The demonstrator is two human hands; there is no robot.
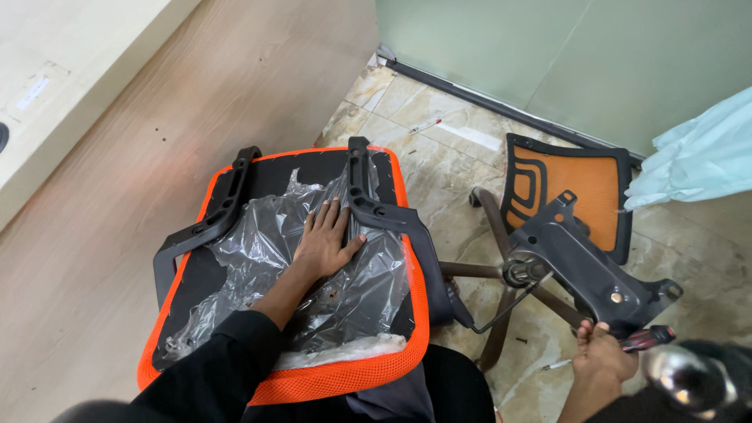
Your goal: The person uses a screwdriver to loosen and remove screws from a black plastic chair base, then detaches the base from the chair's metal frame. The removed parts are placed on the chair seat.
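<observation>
— Marble floor (pixel 439 168), wooden one at left. Where is the left hand (pixel 325 239)?
— Flat, fingers spread, on plastic wrap (pixel 352 294) over the upturned orange seat (pixel 407 313).
— And the right hand (pixel 599 356)?
— Closed on a screwdriver (pixel 646 338), touching the black seat mechanism (pixel 587 270) beside the chair base (pixel 501 274).

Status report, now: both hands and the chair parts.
Left hand flat on plastic wrap over upturned orange seat. Right hand grips black seat mechanism plate beside chair base. Armrest lies on seat.

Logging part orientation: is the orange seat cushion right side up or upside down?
Upside down: the seat cushion shows its black underside, armrest brackets and plastic wrap.
</observation>
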